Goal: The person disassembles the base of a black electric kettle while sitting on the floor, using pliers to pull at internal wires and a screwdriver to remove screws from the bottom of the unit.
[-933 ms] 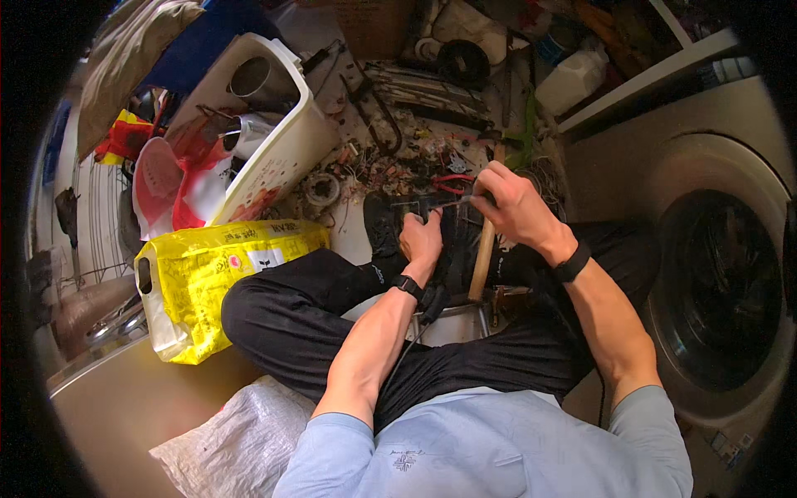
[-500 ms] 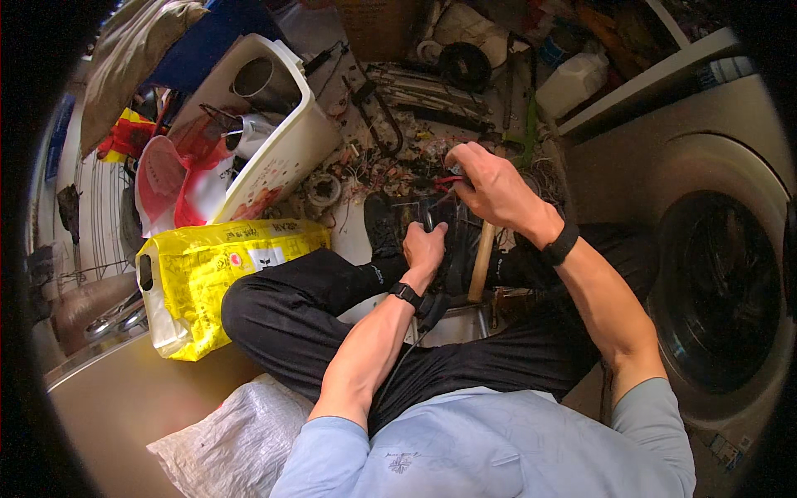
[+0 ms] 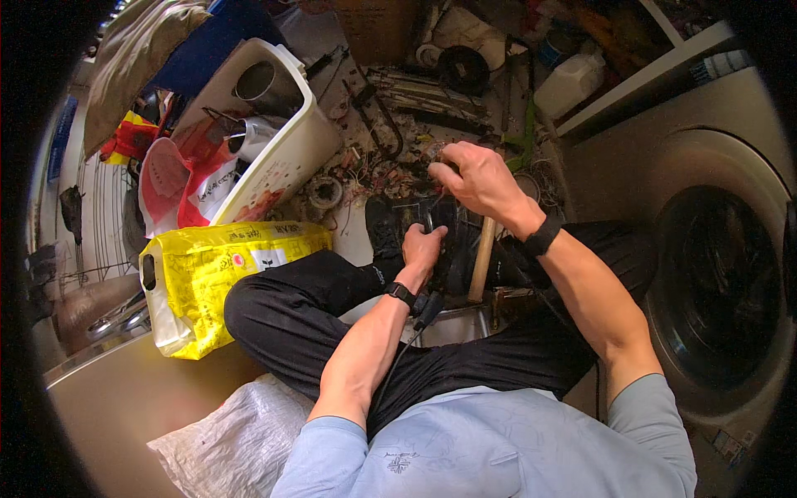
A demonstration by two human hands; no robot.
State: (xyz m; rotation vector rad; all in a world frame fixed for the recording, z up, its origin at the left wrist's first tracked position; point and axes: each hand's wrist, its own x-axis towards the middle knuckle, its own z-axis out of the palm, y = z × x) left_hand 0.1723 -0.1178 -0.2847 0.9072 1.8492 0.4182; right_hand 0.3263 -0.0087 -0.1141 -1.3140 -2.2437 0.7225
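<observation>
My left hand (image 3: 423, 247) is closed round a small, dark, glossy piece (image 3: 428, 214) above the black shoe on the left. What kind of thing it is cannot be made out. A black cable (image 3: 400, 365) with a thick black end (image 3: 429, 310) hangs beside the left wrist. Higher and to the right, my right hand (image 3: 481, 181) has its fingers bent and pinched together. A thin dark strand seems to run below its fingertips; what it grips is mostly hidden. Just below the right hand a pale wooden handle (image 3: 481, 261) stands tilted between my legs.
Scraps and wire bits (image 3: 361, 170) litter the floor ahead, with a hacksaw-like frame (image 3: 378, 116) and metal strips (image 3: 432, 95). A white bin (image 3: 320, 124) and yellow bag (image 3: 199, 290) stand left. A front-loading washing machine (image 3: 714, 274) stands right; a white jug (image 3: 571, 83) is behind.
My right hand has moved a little left and its wrist has turned. The red piece seen by its fingers no longer shows. My left hand stays nearly in place.
</observation>
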